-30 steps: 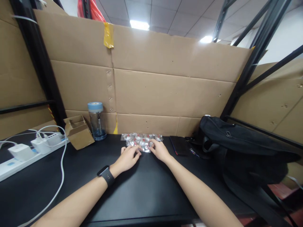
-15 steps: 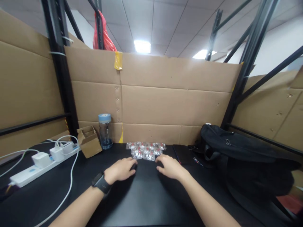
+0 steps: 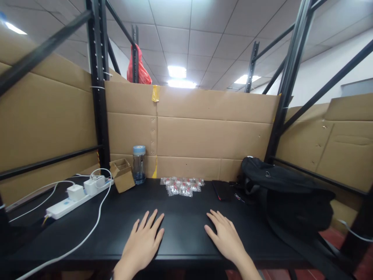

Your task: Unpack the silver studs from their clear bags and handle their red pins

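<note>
Resting left hand (image 3: 142, 243) and right hand (image 3: 227, 238) flat, packets (image 3: 182, 187) well beyond fingers (image 3: 153, 222).

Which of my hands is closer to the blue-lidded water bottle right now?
Left. The left hand lies flat on the table in front of the bottle; the right hand lies flat farther right, well apart from it.
</note>
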Demonstrator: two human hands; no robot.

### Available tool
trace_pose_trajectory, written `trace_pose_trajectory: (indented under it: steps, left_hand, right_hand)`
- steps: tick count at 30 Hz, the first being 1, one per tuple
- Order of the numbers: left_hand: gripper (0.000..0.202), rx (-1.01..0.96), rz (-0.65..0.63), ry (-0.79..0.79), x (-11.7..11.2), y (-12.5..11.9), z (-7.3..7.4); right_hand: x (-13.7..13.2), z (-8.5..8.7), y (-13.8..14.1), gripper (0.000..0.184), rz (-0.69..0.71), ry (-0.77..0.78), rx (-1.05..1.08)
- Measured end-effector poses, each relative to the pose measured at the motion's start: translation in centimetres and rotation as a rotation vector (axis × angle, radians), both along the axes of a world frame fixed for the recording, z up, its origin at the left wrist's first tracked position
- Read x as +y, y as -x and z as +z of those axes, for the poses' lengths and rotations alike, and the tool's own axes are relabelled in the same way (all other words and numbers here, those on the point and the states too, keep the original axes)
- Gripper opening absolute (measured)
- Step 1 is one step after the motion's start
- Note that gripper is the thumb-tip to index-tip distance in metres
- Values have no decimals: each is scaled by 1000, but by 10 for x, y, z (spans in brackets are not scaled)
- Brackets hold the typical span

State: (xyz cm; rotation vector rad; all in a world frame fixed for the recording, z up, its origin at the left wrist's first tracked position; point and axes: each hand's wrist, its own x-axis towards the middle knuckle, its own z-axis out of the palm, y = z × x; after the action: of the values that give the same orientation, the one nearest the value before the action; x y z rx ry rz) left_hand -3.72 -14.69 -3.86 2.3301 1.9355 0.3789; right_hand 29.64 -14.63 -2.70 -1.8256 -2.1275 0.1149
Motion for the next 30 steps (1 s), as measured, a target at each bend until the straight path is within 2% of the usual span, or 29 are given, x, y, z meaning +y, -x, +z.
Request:
trace_pose_trajectory:
  steps: [5,17,30]
  left_hand:
    - [62,4,-21,2,0,0,0]
    - [64,6,-27,1,4,3,-6]
    - [64,-20,-28,9,2,1,1]
  right_hand:
    - [-1,4,2,56,-5,-4,13]
    - [1,-4,-5,56,17,-16,59]
    - [2,-8,-6,56,23,-37,45]
